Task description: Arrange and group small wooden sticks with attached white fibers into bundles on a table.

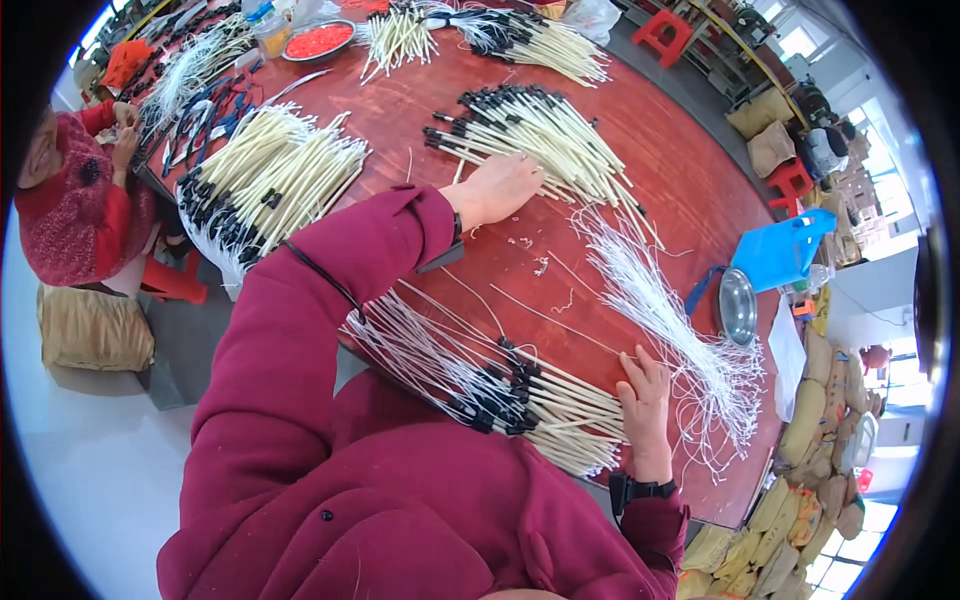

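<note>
My left hand (pixel 503 188) reaches across the table to a pile of cream-coloured sticks with black end pieces (pixel 570 140). Its fingers bend down onto the near edge of that pile, and the fingertips are hidden. Closer to me, my right hand (pixel 645 405) has its fingers apart, beside the ends of a second bundle of cream sticks (pixel 570 410). Black clips and white strings (pixel 430 345) trail from this bundle to the left. A thin white strand runs up close to the right fingertips; I cannot tell whether they touch it. Right of that hand lies a loose heap of white strings (pixel 680 330).
More cream sticks (pixel 285 170) are stacked at the left edge of the red table (pixel 400 120). A tray of orange-red pieces (pixel 320 40) stands at the back. On the right are a metal bowl (pixel 738 305) and a blue container (pixel 780 250). Another person (pixel 85 210) sits left.
</note>
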Motion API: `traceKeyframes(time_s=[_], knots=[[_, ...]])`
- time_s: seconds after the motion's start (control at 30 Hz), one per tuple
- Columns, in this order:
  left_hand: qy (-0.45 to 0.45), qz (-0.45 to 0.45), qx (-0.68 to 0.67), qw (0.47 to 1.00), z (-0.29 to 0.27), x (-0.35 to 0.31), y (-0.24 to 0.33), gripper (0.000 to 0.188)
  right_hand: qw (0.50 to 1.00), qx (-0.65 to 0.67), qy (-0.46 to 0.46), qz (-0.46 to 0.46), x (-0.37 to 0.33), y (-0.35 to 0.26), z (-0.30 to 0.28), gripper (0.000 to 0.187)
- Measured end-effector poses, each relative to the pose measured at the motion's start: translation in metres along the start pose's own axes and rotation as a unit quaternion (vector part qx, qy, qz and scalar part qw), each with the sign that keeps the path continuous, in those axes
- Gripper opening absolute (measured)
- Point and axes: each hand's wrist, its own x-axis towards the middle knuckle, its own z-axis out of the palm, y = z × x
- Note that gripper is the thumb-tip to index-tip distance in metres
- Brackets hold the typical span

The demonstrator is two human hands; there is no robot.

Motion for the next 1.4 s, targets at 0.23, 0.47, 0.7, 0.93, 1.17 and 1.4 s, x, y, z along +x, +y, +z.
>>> traceKeyframes(time_s=[0.23,0.47,0.7,0.93,1.17,1.4], knots=[[0.021,0.043,0.021,0.999,0.009,0.013,-0.008,0.012,1.0,0.012,0.01,0.015,0.001,0.0,-0.004,0.041],[-0.007,0.045,0.072,0.996,0.002,0.011,-0.002,0.011,1.0,0.008,0.011,0.019,0.0,-0.003,-0.004,0.04],[0.013,-0.037,-0.108,0.993,-0.036,-0.016,0.025,0.008,0.999,0.005,0.031,-0.019,-0.003,0.014,0.007,0.039],[-0.025,-0.047,-0.274,0.96,-0.079,-0.099,0.029,0.009,0.998,0.034,0.04,0.023,0.0,0.005,0.006,0.042],[-0.063,-0.07,-0.277,0.956,-0.084,-0.13,0.041,0.008,0.999,0.03,0.01,0.039,-0.002,0.004,0.001,0.042],[-0.076,-0.07,-0.287,0.952,-0.08,-0.13,0.045,0.009,0.997,0.052,0.024,0.057,-0.002,0.001,0.003,0.042]])
